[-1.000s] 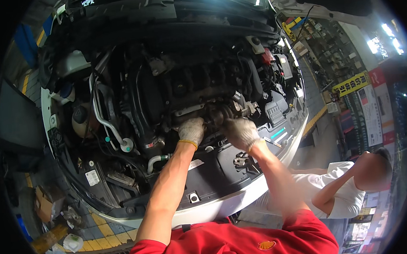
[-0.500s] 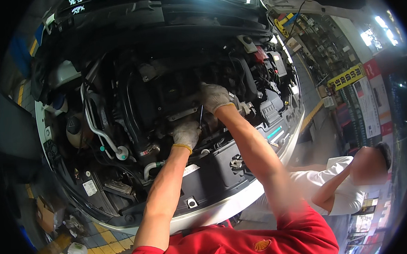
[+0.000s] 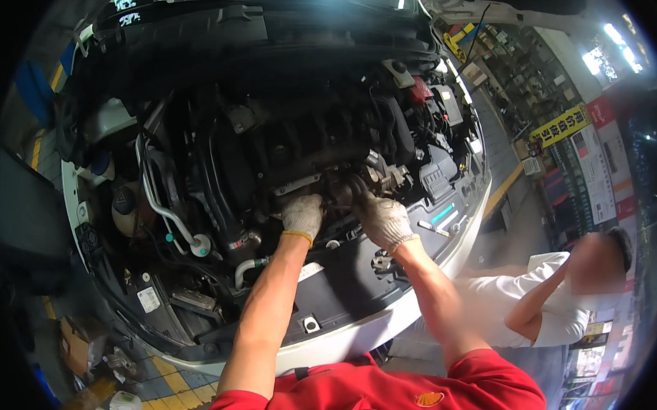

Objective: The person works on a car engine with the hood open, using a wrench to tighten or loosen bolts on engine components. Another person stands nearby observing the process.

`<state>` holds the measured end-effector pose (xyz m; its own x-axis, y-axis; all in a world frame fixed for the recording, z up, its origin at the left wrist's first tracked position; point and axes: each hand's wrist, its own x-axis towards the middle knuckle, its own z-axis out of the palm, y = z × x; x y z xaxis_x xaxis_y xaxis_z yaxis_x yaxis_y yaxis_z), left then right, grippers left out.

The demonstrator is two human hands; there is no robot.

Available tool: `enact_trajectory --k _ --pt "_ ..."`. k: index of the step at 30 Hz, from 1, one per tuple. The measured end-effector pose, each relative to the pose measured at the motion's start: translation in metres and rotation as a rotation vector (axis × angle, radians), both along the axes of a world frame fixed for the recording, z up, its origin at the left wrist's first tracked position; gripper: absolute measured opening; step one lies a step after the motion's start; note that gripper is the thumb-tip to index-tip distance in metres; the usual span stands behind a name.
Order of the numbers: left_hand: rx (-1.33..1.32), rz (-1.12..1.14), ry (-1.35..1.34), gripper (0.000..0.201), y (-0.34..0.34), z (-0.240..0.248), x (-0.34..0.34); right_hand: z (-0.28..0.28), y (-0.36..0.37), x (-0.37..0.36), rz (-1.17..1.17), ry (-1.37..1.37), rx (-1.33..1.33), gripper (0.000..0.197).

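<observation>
Both my hands wear pale knitted work gloves and reach into the front of a car's engine bay. My left hand (image 3: 301, 215) is curled at the front edge of the engine, just below a flat metal bracket (image 3: 298, 184). Its fingertips dip into a dark gap, so whatever they grip is hidden. To the right, my right hand (image 3: 386, 220) has a dirty glove and bent fingers, closed at a dark, rounded part (image 3: 357, 187) low on the engine front. What lies in those fingers cannot be made out. Behind both hands spreads the black engine (image 3: 288, 144).
Hand tools, one a teal strip (image 3: 442, 214), lie on the front panel (image 3: 347, 267) right of my right hand. A bent silver pipe (image 3: 161, 191) and a coolant tank (image 3: 130, 212) sit at left. A person in a white shirt (image 3: 541, 298) is close by at right.
My right hand has come down from the engine top toward the front panel. The thin metal rod seen between my hands no longer shows. My left hand stays nearly in place.
</observation>
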<state>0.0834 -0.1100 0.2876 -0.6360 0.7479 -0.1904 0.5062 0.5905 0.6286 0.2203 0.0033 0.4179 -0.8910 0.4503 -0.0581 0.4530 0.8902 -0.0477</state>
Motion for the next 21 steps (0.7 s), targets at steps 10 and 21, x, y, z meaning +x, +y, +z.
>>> enact_trajectory --k 10,21 --pt "-0.017 0.023 -0.014 0.030 -0.008 -0.006 -0.001 0.026 0.014 -0.030 0.329 -0.391 0.069 0.030" --pt "0.107 -0.002 0.250 0.033 0.000 -0.026 0.009 0.015 0.011 -0.102 0.232 -0.015 0.022 0.026"
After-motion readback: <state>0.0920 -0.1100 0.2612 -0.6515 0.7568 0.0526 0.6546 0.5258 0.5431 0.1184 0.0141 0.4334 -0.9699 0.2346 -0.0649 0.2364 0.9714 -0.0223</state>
